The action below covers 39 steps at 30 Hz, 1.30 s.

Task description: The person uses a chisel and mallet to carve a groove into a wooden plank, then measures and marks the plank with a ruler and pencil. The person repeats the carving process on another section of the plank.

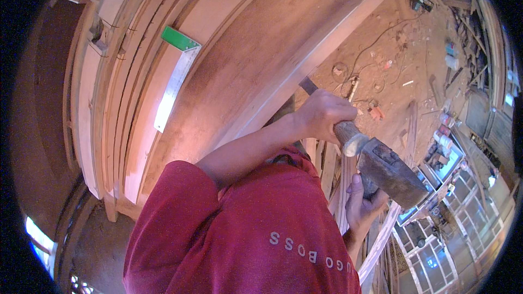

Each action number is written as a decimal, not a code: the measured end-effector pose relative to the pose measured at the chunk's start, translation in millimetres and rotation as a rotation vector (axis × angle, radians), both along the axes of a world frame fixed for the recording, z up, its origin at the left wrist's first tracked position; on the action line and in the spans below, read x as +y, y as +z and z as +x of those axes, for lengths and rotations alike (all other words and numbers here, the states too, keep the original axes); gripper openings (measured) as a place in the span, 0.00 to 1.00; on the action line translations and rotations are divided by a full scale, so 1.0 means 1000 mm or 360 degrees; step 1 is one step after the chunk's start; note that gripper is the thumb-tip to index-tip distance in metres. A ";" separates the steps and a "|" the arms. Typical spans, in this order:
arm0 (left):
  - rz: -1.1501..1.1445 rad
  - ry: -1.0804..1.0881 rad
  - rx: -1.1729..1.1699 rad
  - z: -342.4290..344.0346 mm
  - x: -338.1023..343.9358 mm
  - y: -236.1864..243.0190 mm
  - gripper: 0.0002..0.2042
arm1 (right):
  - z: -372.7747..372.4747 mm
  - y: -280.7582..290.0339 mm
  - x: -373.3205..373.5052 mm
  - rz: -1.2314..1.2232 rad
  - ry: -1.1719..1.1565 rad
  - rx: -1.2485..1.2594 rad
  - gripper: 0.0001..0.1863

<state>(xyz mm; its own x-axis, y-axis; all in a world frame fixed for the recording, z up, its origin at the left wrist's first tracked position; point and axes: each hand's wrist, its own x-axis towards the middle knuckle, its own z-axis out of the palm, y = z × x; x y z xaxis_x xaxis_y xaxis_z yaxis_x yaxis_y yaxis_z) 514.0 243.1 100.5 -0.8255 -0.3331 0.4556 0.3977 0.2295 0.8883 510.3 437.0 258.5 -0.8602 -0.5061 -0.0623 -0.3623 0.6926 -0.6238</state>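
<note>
My left hand [324, 114] is closed round a chisel [346, 129]. The chisel's dark blade points toward the edge of the long wooden board, and its handle end points toward the mallet. A worn, dark wooden mallet [392, 174] is right at the butt of the chisel handle; I cannot tell whether they touch. My right hand [366, 204] grips the mallet from below, thumb up, with its fingers partly hidden behind the head. On the boards to the left lies a try square [178, 71] with a green stock and a bright metal blade.
A wide brown board [239, 71] slants across the middle beside several stacked planks [125, 76]. The dirt floor [392, 60] at right holds a cable and wood scraps. Metal window-like frames [436, 245] and a cluttered bench [444, 160] stand at lower right.
</note>
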 end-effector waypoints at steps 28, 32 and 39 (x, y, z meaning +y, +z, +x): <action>-0.0192 -0.0162 0.0170 0.030 -0.008 0.002 0.09 | 0.011 0.005 0.028 -0.0197 -0.0138 -0.0164 0.10; 0.0011 0.0057 0.0103 0.015 -0.003 -0.004 0.09 | 0.011 0.002 0.017 -0.0472 -0.0494 -0.0321 0.10; -0.0223 -0.0009 0.0274 0.005 0.009 0.014 0.10 | 0.003 -0.003 0.005 -0.0459 -0.0430 -0.0232 0.13</action>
